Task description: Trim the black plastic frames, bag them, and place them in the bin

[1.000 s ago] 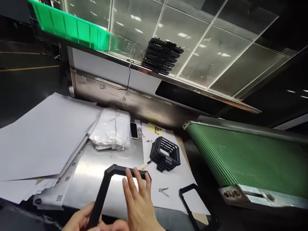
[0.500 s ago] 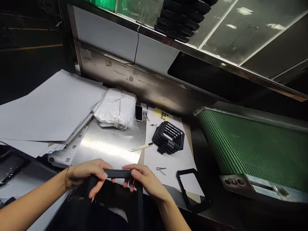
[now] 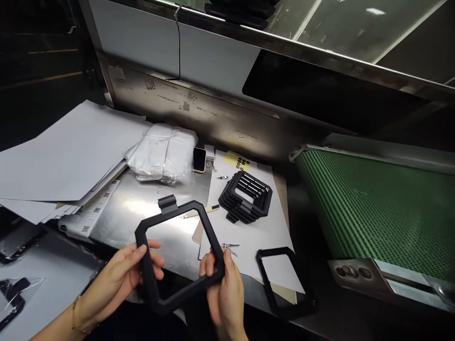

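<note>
Left fingers (image 3: 157,258) and right fingers (image 3: 209,263) pinch 1 black frame (image 3: 210,229); QR label (image 3: 86,228) illegible.

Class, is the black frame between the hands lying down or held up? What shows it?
Held up: the left hand grips the left side of the black frame, the right hand its lower right corner.

Black frame (image 3: 211,232) turned from edge-on to face-on, left hand (image 3: 122,267) now at its side, right hand (image 3: 230,291) at lower-right corner

A phone (image 3: 199,160) lies beside a plastic-wrapped bundle (image 3: 164,154).
</note>
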Tool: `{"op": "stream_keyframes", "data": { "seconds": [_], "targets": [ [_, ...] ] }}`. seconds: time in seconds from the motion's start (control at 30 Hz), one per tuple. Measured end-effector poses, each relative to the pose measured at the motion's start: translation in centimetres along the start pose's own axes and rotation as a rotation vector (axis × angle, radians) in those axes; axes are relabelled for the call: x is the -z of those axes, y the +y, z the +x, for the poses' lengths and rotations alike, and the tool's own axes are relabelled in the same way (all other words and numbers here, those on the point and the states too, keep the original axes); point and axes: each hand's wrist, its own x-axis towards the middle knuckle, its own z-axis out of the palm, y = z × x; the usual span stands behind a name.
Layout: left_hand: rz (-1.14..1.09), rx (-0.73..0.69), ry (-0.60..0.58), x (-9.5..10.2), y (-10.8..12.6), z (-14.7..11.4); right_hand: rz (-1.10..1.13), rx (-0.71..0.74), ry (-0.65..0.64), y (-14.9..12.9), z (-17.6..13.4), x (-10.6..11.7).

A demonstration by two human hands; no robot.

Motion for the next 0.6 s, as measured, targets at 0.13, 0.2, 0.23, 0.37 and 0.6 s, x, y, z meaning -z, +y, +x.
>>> {"op": "stream_keyframes", "data": {
  "seconds": [0.13,0.2,0.23,0.37,0.6],
  "targets": [
    [0.055,-0.048,0.017,-0.9,-0.5,-0.3,0.043,-0.120,-0.038,-0.1,-0.4,1.7],
    [0.094,-0.068,0.007,-1.0,-0.5,-0.4,-0.032,-0.139,-0.107,-0.1,-0.1,2.8],
    [0.124,-0.075,-0.007,-1.0,-0.4,-0.5,-0.101,-0.114,-0.156,-0.2,0.2,3.4],
    [0.352,-0.062,-0.132,-0.7,0.2,-0.9,-0.373,0.069,-0.316,0.0,1.2,5.2],
    [0.273,0.029,0.196,1.6,-0.6,-0.8,-0.549,0.540,-0.500,0.7,-0.2,5.1]
  ]
}}
